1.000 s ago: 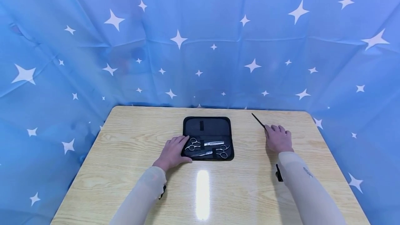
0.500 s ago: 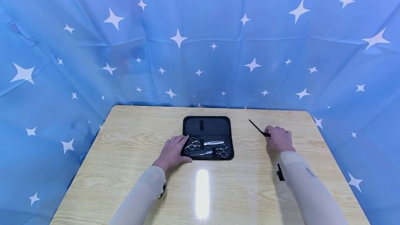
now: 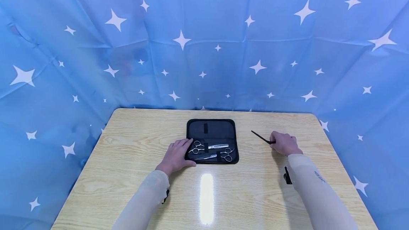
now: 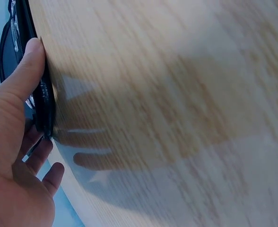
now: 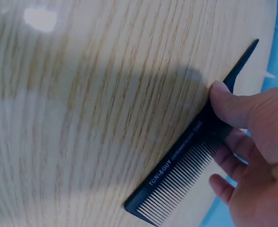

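Observation:
A black zip case (image 3: 222, 129) lies unfolded on the table, two silver pairs of scissors inside under elastic loops: thinning scissors (image 3: 218, 146) above, plain-looking scissors (image 3: 208, 157) below. My left hand (image 3: 175, 154) holds the case's near left corner, thumb along the front edge and fingers at the left side; the left wrist view shows the thumb (image 4: 31, 66) against the black edge. To the right of the case, my right hand (image 3: 285, 143) pinches a black tail comb (image 5: 174, 163) where teeth meet handle. Its thin tail points up and left toward the case in the head view.
Both hands work over a light wood-grain table (image 3: 127, 127) with a bright reflection near its front middle. A blue curtain with white stars (image 3: 220, 77) hangs behind and along the sides. A black wrist mount (image 3: 287, 176) sits under the right sleeve.
My right hand has curled further round the comb and turned it, so its tail has swung down and slightly left. The left hand and the case stay where they were.

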A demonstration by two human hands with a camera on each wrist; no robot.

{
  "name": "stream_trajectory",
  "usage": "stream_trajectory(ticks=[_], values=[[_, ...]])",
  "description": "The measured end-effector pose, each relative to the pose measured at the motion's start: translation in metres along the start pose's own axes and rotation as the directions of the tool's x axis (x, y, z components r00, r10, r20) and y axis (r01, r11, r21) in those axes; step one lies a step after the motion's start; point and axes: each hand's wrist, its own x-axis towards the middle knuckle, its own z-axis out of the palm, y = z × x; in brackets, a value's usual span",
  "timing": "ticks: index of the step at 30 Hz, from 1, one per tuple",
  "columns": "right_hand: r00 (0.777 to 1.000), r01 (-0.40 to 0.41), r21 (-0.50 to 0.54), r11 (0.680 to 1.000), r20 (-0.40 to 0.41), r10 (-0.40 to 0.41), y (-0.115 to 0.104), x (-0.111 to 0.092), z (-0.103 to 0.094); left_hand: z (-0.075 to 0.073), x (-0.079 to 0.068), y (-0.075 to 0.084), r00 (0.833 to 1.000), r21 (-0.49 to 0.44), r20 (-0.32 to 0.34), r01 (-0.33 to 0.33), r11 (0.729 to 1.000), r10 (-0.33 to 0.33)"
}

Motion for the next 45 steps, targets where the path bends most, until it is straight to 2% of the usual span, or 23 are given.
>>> stream_trajectory(ticks=[17,26,31,34,38,41,45], values=[[0.997,0.015,0.019,1.000,-0.077,-0.014,0.003,-0.001,0.007,0.001,0.000,0.000,1.000,-0.004,-0.024,-0.011,1.000,0.011],[0.986,0.097,0.018,0.995,-0.140,-0.094,-0.013,-0.001,0.004,-0.001,-0.001,0.002,1.000,-0.013,-0.022,0.001,1.000,-0.001],[0.972,0.169,0.025,0.985,-0.172,-0.162,-0.029,-0.002,0.003,-0.002,-0.002,0.002,0.999,-0.068,-0.035,0.013,0.998,-0.015],[0.959,0.217,0.020,0.976,-0.190,-0.209,-0.041,-0.003,0.003,-0.003,-0.002,0.003,0.997,-0.100,-0.080,0.014,0.995,-0.022],[0.945,0.259,-0.003,0.966,-0.206,-0.254,-0.060,-0.004,0.002,-0.005,0.000,0.006,0.983,-0.109,-0.186,-0.012,0.994,-0.009],[0.935,0.284,-0.020,0.958,-0.214,-0.282,-0.074,-0.006,0.001,-0.007,0.002,0.010,0.963,-0.094,-0.267,-0.051,0.994,0.025],[0.913,0.337,-0.054,0.940,-0.223,-0.341,-0.092,-0.010,0.001,-0.011,0.005,0.019,0.926,-0.045,-0.364,-0.129,0.991,0.104]])
